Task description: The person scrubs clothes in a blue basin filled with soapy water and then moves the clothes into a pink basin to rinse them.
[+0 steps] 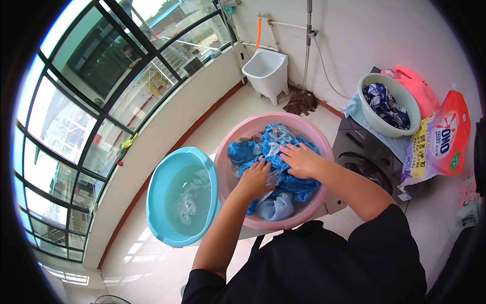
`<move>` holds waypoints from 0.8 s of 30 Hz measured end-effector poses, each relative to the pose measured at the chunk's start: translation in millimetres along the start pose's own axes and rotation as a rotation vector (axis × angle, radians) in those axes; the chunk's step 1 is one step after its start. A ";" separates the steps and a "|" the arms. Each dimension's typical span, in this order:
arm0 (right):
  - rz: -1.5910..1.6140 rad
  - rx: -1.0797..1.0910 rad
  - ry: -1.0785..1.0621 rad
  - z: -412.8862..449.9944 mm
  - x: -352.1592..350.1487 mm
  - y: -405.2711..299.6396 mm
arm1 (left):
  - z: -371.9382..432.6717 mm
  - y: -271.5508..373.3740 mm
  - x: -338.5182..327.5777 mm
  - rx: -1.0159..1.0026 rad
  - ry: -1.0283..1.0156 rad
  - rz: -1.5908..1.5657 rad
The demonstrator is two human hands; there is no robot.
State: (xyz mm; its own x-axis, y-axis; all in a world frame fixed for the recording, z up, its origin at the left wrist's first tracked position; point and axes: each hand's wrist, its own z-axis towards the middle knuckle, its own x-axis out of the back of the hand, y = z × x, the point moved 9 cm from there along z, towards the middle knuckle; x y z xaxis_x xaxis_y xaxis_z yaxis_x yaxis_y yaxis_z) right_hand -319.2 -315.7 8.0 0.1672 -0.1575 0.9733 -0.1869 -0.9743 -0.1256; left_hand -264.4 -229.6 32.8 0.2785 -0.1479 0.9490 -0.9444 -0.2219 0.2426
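Observation:
Before me stands a round pink plastic basin [228, 201] with a heap of wet-looking blue patterned fabric [308, 190] in it. My left hand [255, 180] rests on the near left part of the heap, palm down. My right hand [300, 160] lies flat on its right side with the fingers spread. Neither hand appears to grip the cloth. A pale blue bunched piece of cloth [275, 207] sits at the near side of the basin. Close on the left is a turquoise basin [158, 197] of water with some foam.
On the right, a dark washing machine [351, 142] bears a pale basin [366, 81] of dark checked cloth, a pink garment [414, 87] and an OMO detergent bag [436, 142]. Behind stand a white mop sink [265, 70] and a mop [302, 102]. Windows [102, 110] line the left.

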 end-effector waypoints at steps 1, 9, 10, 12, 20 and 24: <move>0.024 0.008 0.006 3.7 0.8 2.7 | 4.9 -7.0 -15.6 0.051 -0.030 0.030; -0.138 0.147 0.001 25.4 -3.5 10.9 | 34.5 -40.1 -45.1 0.207 -0.061 -0.033; -0.150 0.152 -0.012 28.0 -4.4 9.9 | 36.9 -40.8 -47.5 0.231 -0.082 -0.029; -0.171 0.164 -0.044 35.3 -7.9 8.6 | 39.4 -41.7 -50.8 0.280 -0.123 -0.021; -0.228 0.152 -0.226 62.0 -35.9 9.0 | 45.4 -55.9 -77.9 0.370 -0.151 -0.028; -0.207 0.071 -0.299 75.2 -51.9 9.4 | 46.4 -59.6 -85.1 0.439 -0.183 -0.105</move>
State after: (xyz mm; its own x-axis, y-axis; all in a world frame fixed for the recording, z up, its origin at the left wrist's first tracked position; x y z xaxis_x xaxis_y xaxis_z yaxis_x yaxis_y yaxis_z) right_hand -256.8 -328.8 -58.2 0.4717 0.0145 0.8816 -0.0536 -0.9975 0.0450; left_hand -223.7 -248.5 -71.7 0.4315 -0.2616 0.8633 -0.7577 -0.6244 0.1895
